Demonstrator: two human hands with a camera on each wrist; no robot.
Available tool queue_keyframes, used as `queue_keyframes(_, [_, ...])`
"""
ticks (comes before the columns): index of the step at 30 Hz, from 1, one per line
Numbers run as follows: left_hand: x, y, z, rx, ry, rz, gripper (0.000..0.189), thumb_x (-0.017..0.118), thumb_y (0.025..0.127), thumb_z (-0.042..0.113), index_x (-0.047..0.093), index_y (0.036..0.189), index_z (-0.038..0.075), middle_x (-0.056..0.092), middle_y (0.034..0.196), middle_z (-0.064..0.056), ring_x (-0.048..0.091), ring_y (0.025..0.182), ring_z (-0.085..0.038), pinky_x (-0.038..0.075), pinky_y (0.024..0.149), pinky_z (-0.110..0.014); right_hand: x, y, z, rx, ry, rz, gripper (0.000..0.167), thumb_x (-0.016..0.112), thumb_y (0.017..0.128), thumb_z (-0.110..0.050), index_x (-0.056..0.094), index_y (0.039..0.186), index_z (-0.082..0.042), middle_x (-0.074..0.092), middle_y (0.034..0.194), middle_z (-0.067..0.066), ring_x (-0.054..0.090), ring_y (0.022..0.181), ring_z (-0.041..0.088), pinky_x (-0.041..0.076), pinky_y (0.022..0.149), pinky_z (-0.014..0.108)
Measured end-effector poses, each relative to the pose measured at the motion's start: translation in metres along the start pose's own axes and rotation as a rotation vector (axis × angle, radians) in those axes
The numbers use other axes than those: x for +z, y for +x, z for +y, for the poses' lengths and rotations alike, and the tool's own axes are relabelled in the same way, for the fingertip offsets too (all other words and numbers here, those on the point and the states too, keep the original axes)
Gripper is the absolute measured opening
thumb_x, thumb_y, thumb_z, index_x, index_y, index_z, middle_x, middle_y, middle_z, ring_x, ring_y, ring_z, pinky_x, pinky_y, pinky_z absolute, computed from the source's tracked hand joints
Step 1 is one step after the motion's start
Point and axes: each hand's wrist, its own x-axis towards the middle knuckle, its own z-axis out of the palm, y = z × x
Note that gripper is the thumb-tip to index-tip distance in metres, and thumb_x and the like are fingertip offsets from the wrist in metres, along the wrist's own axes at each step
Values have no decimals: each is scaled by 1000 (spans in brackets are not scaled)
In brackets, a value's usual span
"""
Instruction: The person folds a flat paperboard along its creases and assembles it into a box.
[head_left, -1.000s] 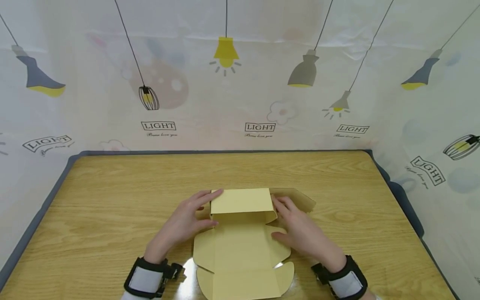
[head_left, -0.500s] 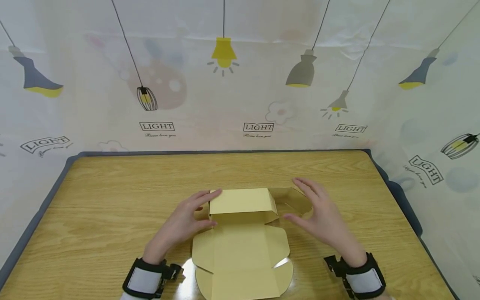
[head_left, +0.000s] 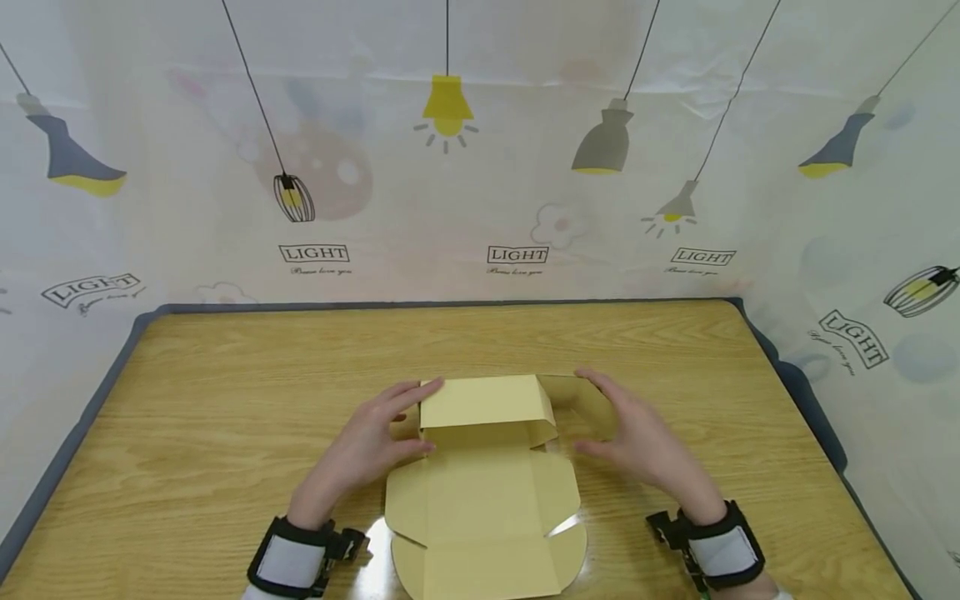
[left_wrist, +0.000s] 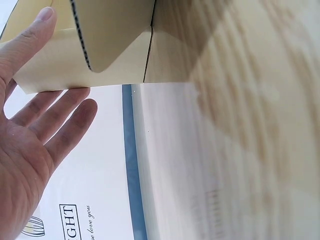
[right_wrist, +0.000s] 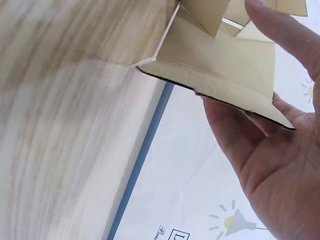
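On the wooden table (head_left: 225, 417) lies a partly folded cardboard box (head_left: 480, 492), its far end (head_left: 480, 402) raised and its near flaps (head_left: 567, 554) spread out. The left hand (head_left: 367, 437), thumb and fingers apart, touches the raised left side. The right hand (head_left: 641, 437), also spread, has fingers behind a side flap (head_left: 581, 402). Beyond, a backdrop (head_left: 420, 200) bears printed lamps; 2 wristbands (head_left: 288, 557) show.

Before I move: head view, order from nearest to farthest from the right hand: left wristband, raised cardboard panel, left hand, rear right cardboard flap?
From the right hand:
1. Rear right cardboard flap: at its fingers
2. Raised cardboard panel: left of the flap
3. Left hand: at the panel's left end
4. Left wristband: lower left
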Motion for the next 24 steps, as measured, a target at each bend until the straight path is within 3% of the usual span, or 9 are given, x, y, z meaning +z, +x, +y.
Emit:
queue_keyframes(2, [0,0,0,-4,0,0,85,84,81,12,44,154,29,46,154,-21,63,120,-41,61,94,-43,2,0,-1,46,7,-36,101,90,75,-19,31,157,-18,54,147,24,72,93,33,59,90,51])
queue_keyframes(4, [1,0,-1,-6,0,-2,85,84,81,12,44,154,29,45,154,-21,63,120,-42,61,94,-43,4,-1,-2,90,29,-72,108,91,73,-22,26,159,-23,53,147,24,67,69,21,60,80,44])
queue_keyframes(6, [1,0,-1,-10,0,-4,86,84,81,12,43,154,29,45,154,-20,63,120,-42,61,94,-43,6,-1,-4,129,40,-96,116,93,70,-25,20,161,-27,49,151,23,59,60,11,59,79,41])
queue_keyframes(10, [1,0,-1,-23,-1,-5,87,84,81,13,43,154,31,45,154,-20,63,120,-42,61,93,-44,9,-2,-10,143,31,-108,127,95,67,-27,11,163,-29,42,156,22,55,56,9,59,74,36])
queue_keyframes(13, [1,0,-1,-32,-4,-7,87,84,81,13,42,154,34,44,155,-20,63,120,-43,61,93,-44,12,-3,-14,125,-9,-97,130,94,68,-23,6,164,-27,44,154,23,51,49,8,53,59,27])
queue_keyframes(20, [0,0,-1,-34,-6,-13,86,84,82,12,42,155,33,44,154,-20,62,121,-44,60,94,-46,19,-8,-18,38,-186,-19,133,95,68,-22,4,164,-17,44,154,26,54,62,8,59,69,35])
queue_keyframes(24, [0,0,-1,-21,-8,-10,86,84,82,11,43,155,30,47,152,-20,62,120,-44,60,94,-47,22,-12,-18,9,-217,7,135,95,67,-20,2,164,-16,44,154,26,49,56,5,54,61,28])
